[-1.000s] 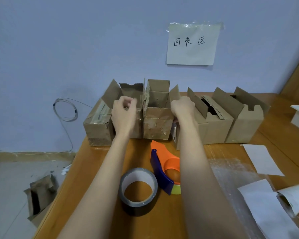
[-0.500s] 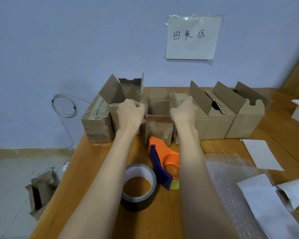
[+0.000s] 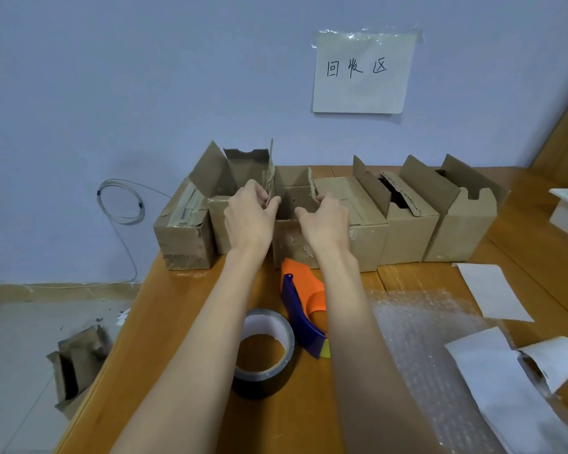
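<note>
While our forearms reach forward side by side, our left hand (image 3: 248, 221) pinches the middle box (image 3: 291, 245) by its left flap (image 3: 271, 172), and our right hand (image 3: 325, 224) pinches its right flap (image 3: 311, 183).

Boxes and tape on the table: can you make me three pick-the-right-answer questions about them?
1. Where is the tape roll?
A. on the floor
B. on the table
C. stuck to the wall

2. What colour is the dispenser?
A. green
B. orange and blue
C. all white

3. How is the box that the left hand and right hand hold?
A. taped shut
B. squashed flat
C. open on top

Answers:
1 B: it lies on the wood beside the dispenser.
2 B: its body is orange, its side blue.
3 C: both hands pinch its raised flaps, and its inside shows.
</note>
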Available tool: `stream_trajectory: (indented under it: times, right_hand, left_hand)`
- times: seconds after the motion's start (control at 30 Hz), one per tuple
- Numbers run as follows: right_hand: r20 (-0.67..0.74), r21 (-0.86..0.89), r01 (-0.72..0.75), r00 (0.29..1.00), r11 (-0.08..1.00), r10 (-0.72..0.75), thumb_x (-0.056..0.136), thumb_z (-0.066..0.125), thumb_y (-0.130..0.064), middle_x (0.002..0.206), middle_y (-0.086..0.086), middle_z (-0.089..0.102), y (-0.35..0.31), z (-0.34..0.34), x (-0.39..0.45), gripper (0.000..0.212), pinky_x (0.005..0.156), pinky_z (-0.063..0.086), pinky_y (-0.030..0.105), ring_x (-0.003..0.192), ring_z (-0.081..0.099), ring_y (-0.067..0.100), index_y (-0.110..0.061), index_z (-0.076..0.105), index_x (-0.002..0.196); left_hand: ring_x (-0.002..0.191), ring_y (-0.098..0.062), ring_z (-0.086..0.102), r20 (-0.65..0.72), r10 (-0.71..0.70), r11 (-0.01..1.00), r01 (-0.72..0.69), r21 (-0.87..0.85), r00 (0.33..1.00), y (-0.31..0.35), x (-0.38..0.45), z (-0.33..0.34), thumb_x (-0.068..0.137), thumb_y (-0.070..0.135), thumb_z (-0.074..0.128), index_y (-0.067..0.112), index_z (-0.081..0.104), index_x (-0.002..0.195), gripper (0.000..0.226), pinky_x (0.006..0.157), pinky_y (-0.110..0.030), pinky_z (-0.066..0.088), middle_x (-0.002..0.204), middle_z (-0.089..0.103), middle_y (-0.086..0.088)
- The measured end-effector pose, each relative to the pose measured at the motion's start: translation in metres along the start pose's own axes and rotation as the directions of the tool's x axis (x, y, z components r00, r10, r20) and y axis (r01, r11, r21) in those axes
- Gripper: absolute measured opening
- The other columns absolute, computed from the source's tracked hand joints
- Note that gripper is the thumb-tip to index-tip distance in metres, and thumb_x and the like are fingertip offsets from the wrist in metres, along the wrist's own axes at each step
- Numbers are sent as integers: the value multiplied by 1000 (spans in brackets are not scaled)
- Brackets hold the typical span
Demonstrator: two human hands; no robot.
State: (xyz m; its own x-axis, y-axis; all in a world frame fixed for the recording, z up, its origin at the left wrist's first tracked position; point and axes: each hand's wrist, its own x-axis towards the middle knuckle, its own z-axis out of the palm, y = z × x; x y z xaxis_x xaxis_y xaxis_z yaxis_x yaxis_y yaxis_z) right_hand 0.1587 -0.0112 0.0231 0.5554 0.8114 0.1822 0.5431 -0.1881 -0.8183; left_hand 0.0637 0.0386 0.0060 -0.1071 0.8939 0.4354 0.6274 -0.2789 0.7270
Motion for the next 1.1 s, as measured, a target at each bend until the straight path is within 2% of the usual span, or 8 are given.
stream_trajectory:
  times: [0.23,0.43,0.53,0.63,0.7,0.77,0.9,1.1]
  right_hand:
    - [73,4,36,997,999,-36,92,63,-24,140,9,48,-2,-22,-12,55,86,39,25,127,47,25,-9,42,140]
    - [-10,76,84,996,994,-84,93,60,-15,138,6,51,1,-38,-30,45,98,37,24,129,46,20,-14,49,137]
    - [-66,97,116,992,989,-109,91,62,-14,127,3,59,3,-46,-38,32,89,34,17,120,52,15,-16,61,124]
    - [-69,107,124,991,986,-117,89,63,-11,101,-4,66,7,-53,-48,19,74,41,10,92,58,6,-17,69,106]
    - [-18,118,107,994,987,-105,89,61,-10,81,-10,63,10,-57,-57,14,63,42,9,74,55,-1,-18,72,93]
    - [82,115,81,993,990,-91,87,62,-9,73,-9,62,15,-59,-66,15,60,44,14,70,57,3,-19,71,83]
    - [284,-12,29,959,1000,-24,82,69,-11,85,2,71,25,-57,-83,15,71,55,26,80,67,15,-24,68,75]
    - [347,-56,12,938,998,9,83,71,-19,97,4,70,41,-45,-105,10,74,57,34,90,66,21,-26,66,78]
  left_hand:
    - [89,-21,61,-31,26,996,-23,90,999,5,-8,-9,90,42,59,21,58,100,23,68,-31,38,104,61,5]
    - [79,-8,56,-28,76,997,-75,19,997,12,-30,-34,90,34,58,23,60,100,15,66,-27,35,107,58,8]
    - [71,4,50,-21,63,998,-64,-23,998,10,-47,-46,90,31,58,25,62,93,8,61,-22,33,97,61,13]
    - [74,1,53,38,25,999,-23,-46,999,5,-64,-56,89,29,59,27,63,87,5,58,-20,33,86,63,15]
    - [78,-4,55,104,14,1000,-13,-4,994,-1,-74,-62,89,30,61,27,63,86,4,57,-21,34,84,61,16]
    - [82,-7,57,188,-6,998,-5,61,982,-9,-82,-68,88,31,63,29,63,87,3,60,-24,37,84,60,17]
    - [92,-13,58,359,-99,985,41,167,928,-33,-96,-80,86,32,68,30,64,95,11,73,-29,39,99,62,13]
    - [90,-16,60,471,-194,975,118,186,861,-52,-118,-87,83,24,71,31,62,92,15,82,-34,50,89,62,10]
